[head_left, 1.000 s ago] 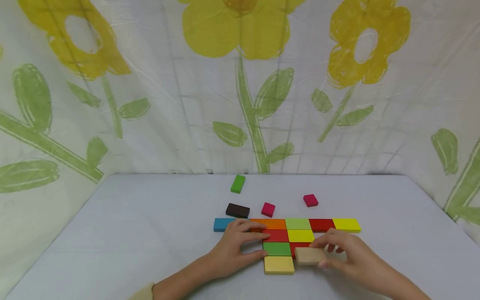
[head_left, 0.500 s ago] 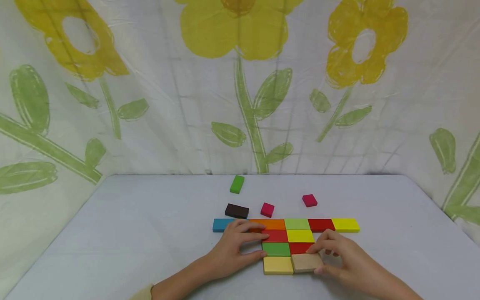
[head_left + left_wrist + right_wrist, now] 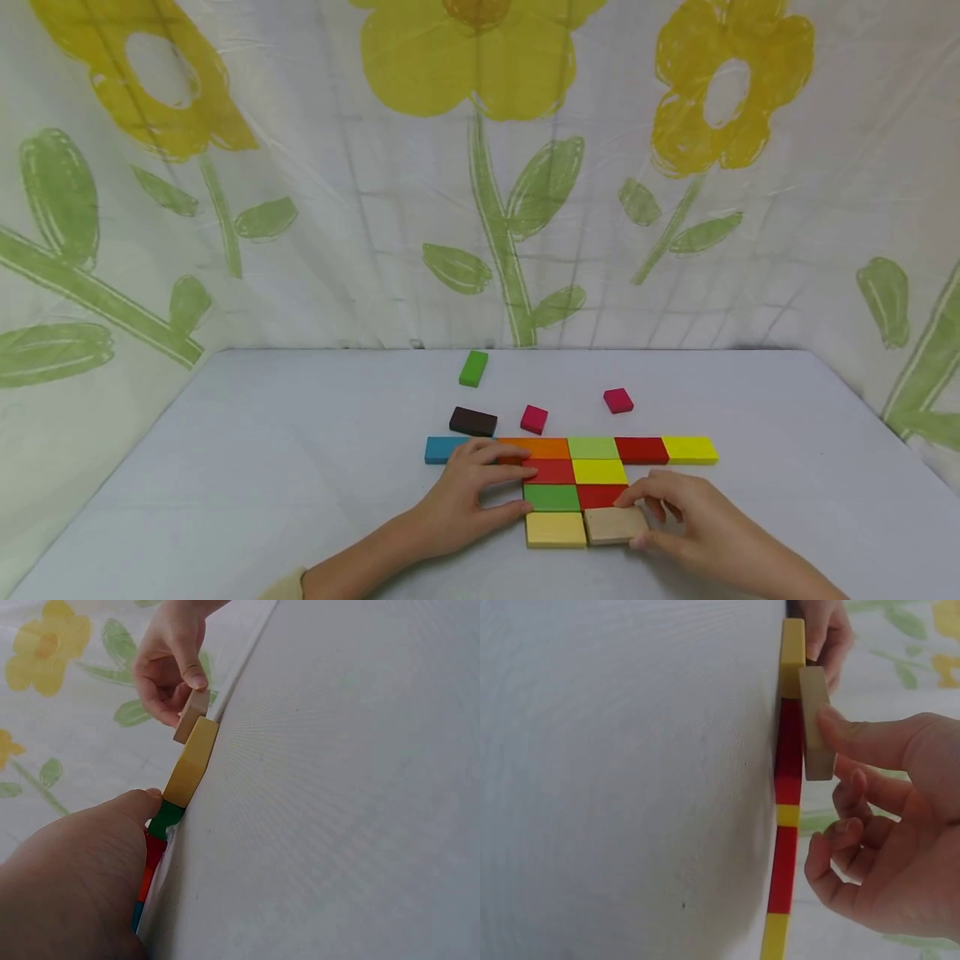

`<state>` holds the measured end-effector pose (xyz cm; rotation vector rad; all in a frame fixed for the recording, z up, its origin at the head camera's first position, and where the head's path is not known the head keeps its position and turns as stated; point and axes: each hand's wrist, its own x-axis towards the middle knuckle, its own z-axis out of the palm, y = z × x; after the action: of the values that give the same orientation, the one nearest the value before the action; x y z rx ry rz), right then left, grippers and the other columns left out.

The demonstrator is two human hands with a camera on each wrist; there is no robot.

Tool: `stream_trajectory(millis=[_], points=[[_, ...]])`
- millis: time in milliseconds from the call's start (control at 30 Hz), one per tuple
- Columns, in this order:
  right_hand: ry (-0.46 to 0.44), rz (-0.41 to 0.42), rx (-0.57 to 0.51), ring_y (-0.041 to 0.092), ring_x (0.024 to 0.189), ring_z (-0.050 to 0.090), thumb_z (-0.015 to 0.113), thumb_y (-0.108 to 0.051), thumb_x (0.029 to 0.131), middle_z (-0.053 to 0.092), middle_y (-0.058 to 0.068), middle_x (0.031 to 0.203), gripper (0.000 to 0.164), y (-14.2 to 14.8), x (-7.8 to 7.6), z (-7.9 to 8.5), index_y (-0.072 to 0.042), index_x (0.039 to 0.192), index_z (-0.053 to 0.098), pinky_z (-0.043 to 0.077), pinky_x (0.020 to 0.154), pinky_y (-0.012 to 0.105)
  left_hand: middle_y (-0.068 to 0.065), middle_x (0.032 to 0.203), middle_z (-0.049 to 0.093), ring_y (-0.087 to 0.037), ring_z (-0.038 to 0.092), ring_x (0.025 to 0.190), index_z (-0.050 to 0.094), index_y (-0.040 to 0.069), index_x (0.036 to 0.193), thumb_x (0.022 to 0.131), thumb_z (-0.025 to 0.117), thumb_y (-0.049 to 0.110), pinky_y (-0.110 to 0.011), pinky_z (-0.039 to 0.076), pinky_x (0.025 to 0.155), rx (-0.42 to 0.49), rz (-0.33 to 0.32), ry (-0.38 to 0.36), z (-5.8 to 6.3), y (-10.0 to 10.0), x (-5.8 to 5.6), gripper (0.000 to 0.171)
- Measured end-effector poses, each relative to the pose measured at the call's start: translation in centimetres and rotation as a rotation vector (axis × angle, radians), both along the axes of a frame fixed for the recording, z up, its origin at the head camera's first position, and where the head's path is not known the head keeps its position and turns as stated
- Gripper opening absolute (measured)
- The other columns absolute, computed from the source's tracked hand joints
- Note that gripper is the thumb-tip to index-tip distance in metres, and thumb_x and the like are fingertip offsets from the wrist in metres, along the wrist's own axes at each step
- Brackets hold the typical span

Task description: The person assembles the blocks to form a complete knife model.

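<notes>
Right hand (image 3: 692, 515) is pinching the wood block (image 3: 617, 527) at thumb and fingertips, slightly raised, likely leaving its inner side free toward the yellow block (image 3: 555, 530). Left hand (image 3: 461, 507), well apart, fingers extended, is touching the red block (image 3: 553, 472) and green block (image 3: 553, 498), probably bracing.

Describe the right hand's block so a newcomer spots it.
On the white table, find the near end of the coloured blocks. The right hand pinches the plain block right of the pale yellow one. It alone looks like bare wood.
</notes>
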<state>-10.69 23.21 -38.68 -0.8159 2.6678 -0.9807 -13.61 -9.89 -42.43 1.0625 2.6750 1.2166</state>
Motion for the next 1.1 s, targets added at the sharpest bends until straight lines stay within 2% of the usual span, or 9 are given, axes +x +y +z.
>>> stream_trajectory(millis=[233, 567, 833, 933, 1100], points=[[-0.03, 0.047, -0.047, -0.001, 0.07, 0.046, 0.086, -0.025, 0.088, 0.051, -0.018, 0.075, 0.03, -0.1, 0.0, -0.3, -0.013, 0.11, 0.072, 0.041, 0.058, 0.022, 0.007, 0.144, 0.063, -0.018, 0.046, 0.135, 0.074, 0.024, 0.135, 0.097, 0.077, 0.034, -0.058, 0.036, 0.114, 0.005, 0.001, 0.002, 0.0, 0.0, 0.0, 0.039], [-0.087, 0.059, -0.034, -0.001, 0.066, 0.046, 0.086, -0.029, 0.089, 0.055, -0.02, 0.076, 0.03, 0.0, 0.0, -0.3, -0.017, 0.11, 0.07, 0.042, 0.057, 0.019, 0.006, 0.145, 0.063, -0.017, 0.046, 0.135, 0.074, 0.024, 0.136, 0.097, 0.077, 0.034, -0.057, 0.036, 0.114, 0.003, 0.0, 0.005, -0.2, 0.0, -0.1, 0.04], [-0.045, 0.106, -0.028, -0.001, 0.064, 0.047, 0.086, -0.03, 0.089, 0.057, -0.019, 0.075, 0.032, 1.1, -0.7, -2.2, -0.016, 0.112, 0.069, 0.043, 0.055, 0.021, 0.007, 0.145, 0.063, -0.016, 0.045, 0.135, 0.074, 0.025, 0.136, 0.097, 0.077, 0.034, -0.057, 0.036, 0.114, 0.003, 0.003, -0.003, -0.1, 0.0, -0.1, 0.04], [-0.053, 0.089, -0.013, -0.001, 0.064, 0.049, 0.087, -0.033, 0.088, 0.058, -0.019, 0.073, 0.033, 1.2, -0.8, -2.2, -0.017, 0.111, 0.069, 0.044, 0.055, 0.02, 0.007, 0.145, 0.063, -0.016, 0.045, 0.135, 0.074, 0.025, 0.136, 0.097, 0.077, 0.034, -0.058, 0.037, 0.114, 0.003, 0.004, -0.008, -0.1, 0.0, -0.1, 0.04], [-0.146, -0.022, 0.05, 0.004, 0.065, 0.051, 0.089, -0.035, 0.085, 0.058, -0.015, 0.072, 0.034, 0.6, -0.2, -0.4, -0.021, 0.108, 0.068, 0.044, 0.057, 0.022, 0.007, 0.145, 0.063, -0.016, 0.045, 0.135, 0.073, 0.025, 0.136, 0.097, 0.077, 0.034, -0.057, 0.037, 0.114, 0.007, 0.002, -0.009, -0.2, 0.0, -0.2, 0.04]])
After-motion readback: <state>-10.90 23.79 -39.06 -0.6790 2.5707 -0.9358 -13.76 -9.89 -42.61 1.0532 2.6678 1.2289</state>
